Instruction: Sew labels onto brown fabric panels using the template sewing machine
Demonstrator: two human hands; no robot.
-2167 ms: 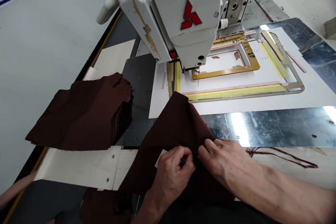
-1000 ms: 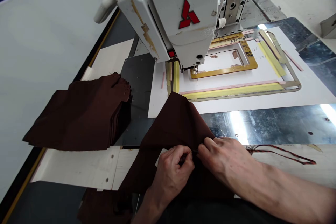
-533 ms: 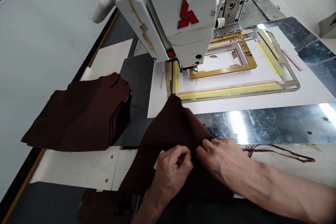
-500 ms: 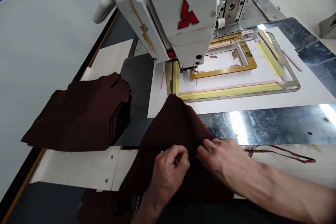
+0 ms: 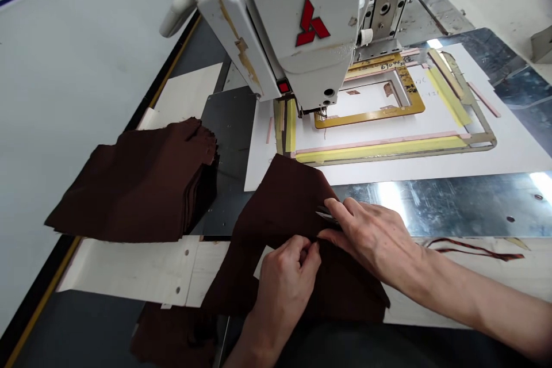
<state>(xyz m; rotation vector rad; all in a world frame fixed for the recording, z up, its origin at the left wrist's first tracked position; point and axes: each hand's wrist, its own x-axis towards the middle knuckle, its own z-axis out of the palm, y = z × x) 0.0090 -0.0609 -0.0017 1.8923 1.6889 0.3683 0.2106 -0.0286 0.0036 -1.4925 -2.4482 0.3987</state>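
A dark brown fabric piece [image 5: 280, 207] lies in front of me, its far corner resting on the edge of the white sheet. My left hand [image 5: 287, 282] is closed on it, thumb and forefinger pinched together near its middle; a thread between the tips would be too small to see. Beside that hand a small white label [image 5: 263, 261] shows on the cloth, partly covered. My right hand [image 5: 373, 236] holds small thread snips [image 5: 328, 215], whose metal blades stick out to the left past the fingers, just above the fabric. Their handles are hidden in the hand.
A white sewing machine head [image 5: 310, 29] stands ahead, over a gold clamp frame [image 5: 371, 121] and a white template sheet [image 5: 366, 172]. At left sits a stack of brown fabric pieces [image 5: 133, 184]. Loose dark cords [image 5: 474, 248] lie right, and more brown cloth [image 5: 172, 333] hangs below.
My right hand has moved up and opened away from the left, and the snips' blades now show. The fabric lies flatter, and more of the white label is uncovered.
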